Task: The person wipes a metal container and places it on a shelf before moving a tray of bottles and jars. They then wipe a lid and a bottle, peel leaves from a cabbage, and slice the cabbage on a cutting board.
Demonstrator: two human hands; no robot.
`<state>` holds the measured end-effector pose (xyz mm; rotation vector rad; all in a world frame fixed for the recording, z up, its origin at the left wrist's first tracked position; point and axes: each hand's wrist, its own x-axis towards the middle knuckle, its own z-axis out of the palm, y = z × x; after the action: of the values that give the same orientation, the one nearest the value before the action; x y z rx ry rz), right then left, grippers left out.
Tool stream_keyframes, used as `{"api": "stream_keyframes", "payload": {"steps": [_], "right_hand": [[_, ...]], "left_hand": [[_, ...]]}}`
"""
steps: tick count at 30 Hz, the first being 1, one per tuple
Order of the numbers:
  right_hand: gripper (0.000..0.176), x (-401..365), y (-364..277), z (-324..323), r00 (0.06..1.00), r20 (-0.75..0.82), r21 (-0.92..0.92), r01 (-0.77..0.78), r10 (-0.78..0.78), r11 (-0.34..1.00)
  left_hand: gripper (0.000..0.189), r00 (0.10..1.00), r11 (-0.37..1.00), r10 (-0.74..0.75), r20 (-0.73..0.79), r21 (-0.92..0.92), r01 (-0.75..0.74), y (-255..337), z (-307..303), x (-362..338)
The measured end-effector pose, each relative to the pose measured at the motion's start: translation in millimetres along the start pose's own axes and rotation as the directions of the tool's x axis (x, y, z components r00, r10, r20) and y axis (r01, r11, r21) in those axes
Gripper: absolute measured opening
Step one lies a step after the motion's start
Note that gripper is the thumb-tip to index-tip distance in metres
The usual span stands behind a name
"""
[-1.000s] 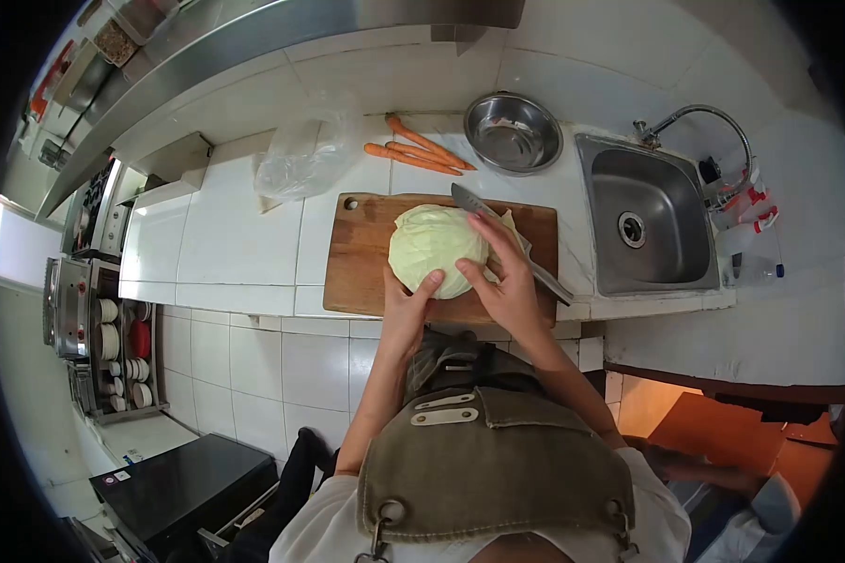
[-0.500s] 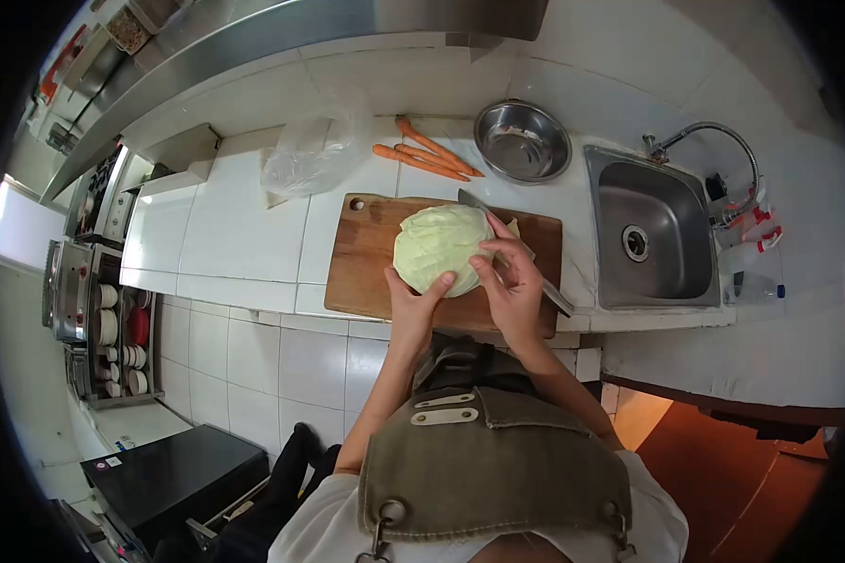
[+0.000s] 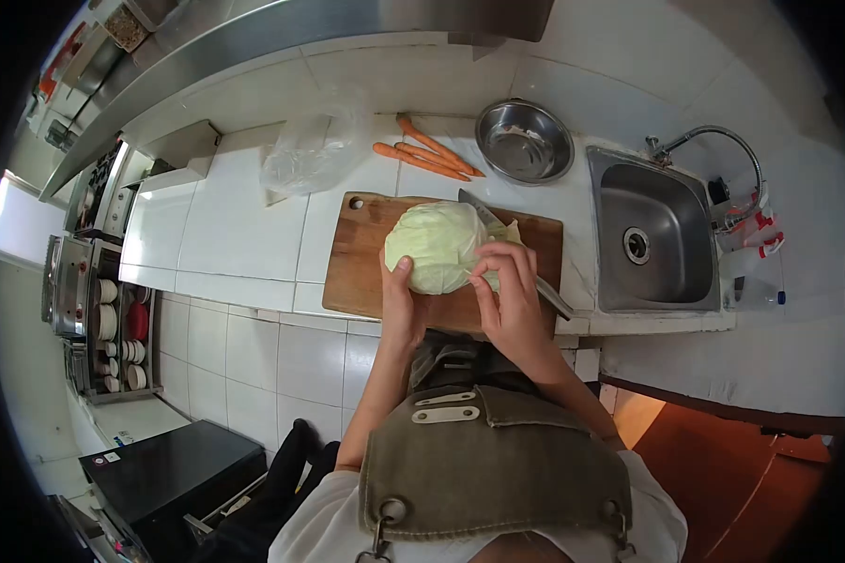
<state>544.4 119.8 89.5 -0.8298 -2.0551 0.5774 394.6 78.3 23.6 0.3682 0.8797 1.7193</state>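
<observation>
cabbage [image 3: 438, 246] between both hands' fingers [image 3: 486, 273] (touching), cutting board [image 3: 358, 265]

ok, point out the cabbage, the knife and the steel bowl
cabbage [image 3: 437, 246], head view, middle of its top leaves
knife [image 3: 475, 207], head view, bare blade beyond the cabbage
bowl [image 3: 523, 144], head view, bare inner bottom

Pale green cabbage [image 3: 438, 247] on wooden cutting board [image 3: 357, 258], cupped at near left by left hand [image 3: 401, 305], right hand [image 3: 509, 296] curled against near right, possibly pinching an outer leaf. Knife [image 3: 479, 210] on board behind cabbage, partly hidden. Beyond, on tiled counter: carrots [image 3: 424, 155], steel bowl [image 3: 524, 141], plastic bag [image 3: 314, 145].
</observation>
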Motion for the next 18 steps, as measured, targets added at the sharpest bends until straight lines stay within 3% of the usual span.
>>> {"api": "stream_keyframes", "payload": {"steps": [1, 6, 11, 14, 15, 16, 18], "right_hand": [[0.021, -1, 4, 0, 0.998, 0.001, 0.002, 0.060, -0.060, 0.998], [0.022, 3, -1, -9, 0.997, 0.037, 0.110, 0.068, -0.072, 0.992], [0.030, 12, 0, -26, 0.995, 0.091, 0.165, 0.016, -0.032, 0.986], [0.046, 20, 23, -32, 0.981, 0.192, 0.229, -0.068, 0.024, 0.971], [0.050, 20, 33, -30, 0.937, 0.343, 0.425, -0.225, 0.074, 0.877], [0.055, 21, 42, -28, 0.868, 0.491, 0.569, -0.389, 0.080, 0.725], [0.060, 22, 53, -28, 0.850, 0.526, 0.577, -0.392, 0.041, 0.717]], "left_hand": [[0.058, 1.000, 1.000, -0.023, -0.004, -0.011, 0.023, 1, 2, 0], [0.062, 0.996, 0.994, -0.082, 0.026, -0.067, 0.084, 9, 9, -5], [0.067, 0.998, 0.995, -0.056, 0.043, 0.088, 0.052, 14, 9, -6], [0.068, 0.982, 0.966, -0.180, 0.062, 0.200, 0.164, 25, 2, -1], [0.069, 0.955, 0.930, -0.295, 0.034, 0.238, 0.279, 42, 14, -6], [0.069, 0.956, 0.932, -0.291, 0.033, 0.237, 0.275, 45, 16, -8], [0.070, 0.958, 0.895, -0.287, -0.006, 0.355, 0.271, 49, 18, -8]]}}
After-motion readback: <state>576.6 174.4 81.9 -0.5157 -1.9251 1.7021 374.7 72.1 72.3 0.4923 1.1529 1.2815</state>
